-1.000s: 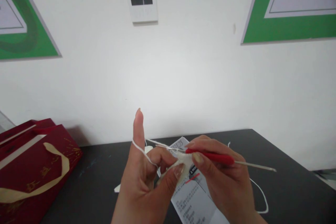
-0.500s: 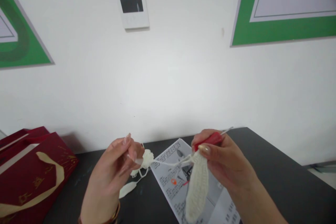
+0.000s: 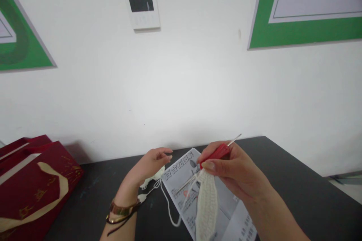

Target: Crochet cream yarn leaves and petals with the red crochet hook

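My right hand [image 3: 230,165] grips the red handle of a crochet hook [image 3: 216,155], whose metal tip points up to the right. Between its thumb and fingers the same hand pinches the top of a long cream crocheted piece [image 3: 207,207], which hangs down over the printed sheet. Off to the left, my left hand [image 3: 155,162] is open, thumb and fingers apart, over a bundle of white yarn [image 3: 154,179] that it partly hides. A loose yarn strand [image 3: 169,207] dips across the table between the bundle and the crocheted piece.
The printed sheet [image 3: 181,169] lies on the black table [image 3: 288,180] beneath my right hand. A dark red gift bag [image 3: 31,192] stands at the left. Behind the table, the white wall carries a small panel [image 3: 144,9] and green-framed posters [image 3: 305,34].
My left hand has let go of the taut yarn and moved right and away from me to the yarn bundle. The yarn now hangs slack. My right hand has shifted slightly left.
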### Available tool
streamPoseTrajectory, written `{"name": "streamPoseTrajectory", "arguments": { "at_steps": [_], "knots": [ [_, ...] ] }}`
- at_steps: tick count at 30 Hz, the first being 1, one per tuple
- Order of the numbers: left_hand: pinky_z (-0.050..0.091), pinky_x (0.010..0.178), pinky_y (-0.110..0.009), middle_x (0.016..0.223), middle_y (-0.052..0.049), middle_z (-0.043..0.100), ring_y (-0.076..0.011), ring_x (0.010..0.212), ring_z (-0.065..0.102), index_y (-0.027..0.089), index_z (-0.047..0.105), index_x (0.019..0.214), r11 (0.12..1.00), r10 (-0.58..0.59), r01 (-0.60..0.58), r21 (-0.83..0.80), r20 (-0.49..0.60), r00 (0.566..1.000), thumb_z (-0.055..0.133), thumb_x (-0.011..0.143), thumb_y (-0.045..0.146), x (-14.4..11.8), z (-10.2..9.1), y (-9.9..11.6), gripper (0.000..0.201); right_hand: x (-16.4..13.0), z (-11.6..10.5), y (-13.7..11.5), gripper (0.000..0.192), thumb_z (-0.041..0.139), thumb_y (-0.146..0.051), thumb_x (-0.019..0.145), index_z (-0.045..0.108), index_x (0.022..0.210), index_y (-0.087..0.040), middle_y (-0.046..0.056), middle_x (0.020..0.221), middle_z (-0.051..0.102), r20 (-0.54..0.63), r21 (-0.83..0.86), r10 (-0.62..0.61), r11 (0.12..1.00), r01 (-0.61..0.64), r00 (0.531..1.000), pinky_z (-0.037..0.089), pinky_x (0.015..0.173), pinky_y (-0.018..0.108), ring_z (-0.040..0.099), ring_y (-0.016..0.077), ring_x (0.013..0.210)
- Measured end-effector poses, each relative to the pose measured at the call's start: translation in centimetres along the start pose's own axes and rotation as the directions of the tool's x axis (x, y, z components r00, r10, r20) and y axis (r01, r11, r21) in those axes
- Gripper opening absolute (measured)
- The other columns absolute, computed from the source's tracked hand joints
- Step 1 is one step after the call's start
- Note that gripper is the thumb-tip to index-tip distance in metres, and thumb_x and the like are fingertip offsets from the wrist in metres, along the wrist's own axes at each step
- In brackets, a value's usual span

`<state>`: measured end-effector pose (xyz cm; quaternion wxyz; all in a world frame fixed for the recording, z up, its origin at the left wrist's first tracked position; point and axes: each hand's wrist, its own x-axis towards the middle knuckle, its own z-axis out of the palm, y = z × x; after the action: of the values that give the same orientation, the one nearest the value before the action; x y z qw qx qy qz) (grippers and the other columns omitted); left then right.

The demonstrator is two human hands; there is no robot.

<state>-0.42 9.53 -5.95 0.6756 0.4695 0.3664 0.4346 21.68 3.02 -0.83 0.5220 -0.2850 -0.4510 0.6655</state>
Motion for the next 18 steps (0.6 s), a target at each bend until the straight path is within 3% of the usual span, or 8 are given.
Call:
{"name": "streamPoseTrajectory", "arguments": {
  "at_steps": [3,6,9,11,14,15,16,18],
  "knots": [
    [0.047,0.077,-0.027,0.092,-0.006,0.07,-0.0195,0.091,0.06,0.018,0.073,0.097,0.992,0.07,-0.07,-0.109,0.003,0.998,0.068,0.081,0.031,-1.7,3.9,0.7,0.021,0.2,0.1,0.3,0.02,0.089,-0.028,0.054,0.077,0.064,-0.015,0.002,0.051,0.068,0.013,-0.01,0.008,1.0,-0.008,1.0,0.045,0.045,0.021,0.056,0.0092,0.043],
    [0.051,0.069,-0.032,0.092,-0.008,0.065,-0.0195,0.081,0.061,0.017,0.071,0.1,0.96,0.033,-0.003,-0.279,0.104,0.994,0.043,0.09,0.051,-3.6,7.5,1.3,0.045,0.3,0.1,0.5,0.02,0.089,-0.027,0.054,0.077,0.064,-0.015,0.002,0.053,0.069,0.029,0.014,0.009,1.0,-0.01,1.0,0.046,0.045,0.021,0.057,0.0089,0.043],
    [0.046,0.046,-0.021,0.083,-0.008,0.061,-0.0152,0.066,0.059,0.012,0.069,0.093,0.752,-0.04,0.181,-0.634,0.229,0.973,0.042,0.089,0.048,-4.7,8.9,1.6,0.045,0.2,0.1,0.6,0.019,0.089,-0.027,0.055,0.077,0.066,-0.016,0.003,0.057,0.072,0.041,0.026,0.017,0.999,-0.019,0.999,0.047,0.047,0.021,0.06,0.0097,0.045],
    [0.045,0.042,-0.018,0.078,-0.007,0.059,-0.0131,0.06,0.058,0.013,0.067,0.088,0.613,-0.014,0.193,-0.766,0.234,0.972,0.045,0.088,0.043,-5.1,8.6,1.7,0.037,0.2,0.2,0.7,0.019,0.089,-0.026,0.055,0.077,0.065,-0.016,0.002,0.054,0.071,0.039,0.021,0.016,1.0,-0.017,0.999,0.046,0.047,0.02,0.059,0.0088,0.045],
    [0.051,0.051,-0.013,0.075,-0.004,0.059,-0.0093,0.063,0.06,0.017,0.062,0.084,0.413,0.142,0.052,-0.909,0.121,0.982,0.045,0.087,0.032,-5.5,7.8,2.0,0.024,0.2,0.4,0.8,0.019,0.089,-0.026,0.054,0.077,0.063,-0.016,0.001,0.051,0.069,0.043,0.019,0.015,1.0,-0.016,0.999,0.045,0.046,0.018,0.057,0.0076,0.043],
    [0.053,0.059,-0.013,0.077,-0.004,0.061,-0.0093,0.069,0.063,0.018,0.062,0.085,0.389,0.188,-0.007,-0.921,0.072,0.979,0.044,0.088,0.031,-5.6,7.6,2.1,0.023,0.2,0.4,0.8,0.019,0.089,-0.027,0.054,0.077,0.063,-0.015,0.001,0.051,0.069,0.045,0.02,0.016,1.0,-0.017,0.999,0.045,0.045,0.019,0.056,0.0076,0.043],
    [0.055,0.069,-0.016,0.083,-0.004,0.064,-0.0107,0.079,0.066,0.02,0.064,0.086,0.412,0.229,-0.083,-0.908,0.015,0.973,0.042,0.09,0.033,-5.7,7.5,2.2,0.025,0.2,0.5,0.9,0.019,0.089,-0.027,0.054,0.077,0.064,-0.015,0.001,0.052,0.069,0.045,0.019,0.015,1.0,-0.016,0.999,0.045,0.046,0.019,0.056,0.0077,0.043],
    [0.052,0.093,-0.033,0.106,-0.003,0.068,-0.0173,0.106,0.062,0.027,0.068,0.094,0.607,0.35,-0.346,-0.715,-0.151,0.925,0.036,0.093,0.041,-5.8,7.5,2.3,0.034,0.2,0.6,1.0,0.02,0.089,-0.027,0.054,0.077,0.064,-0.015,0.001,0.051,0.069,0.042,0.02,0.011,1.0,-0.012,0.999,0.046,0.046,0.019,0.057,0.0079,0.043]
  ]
}}
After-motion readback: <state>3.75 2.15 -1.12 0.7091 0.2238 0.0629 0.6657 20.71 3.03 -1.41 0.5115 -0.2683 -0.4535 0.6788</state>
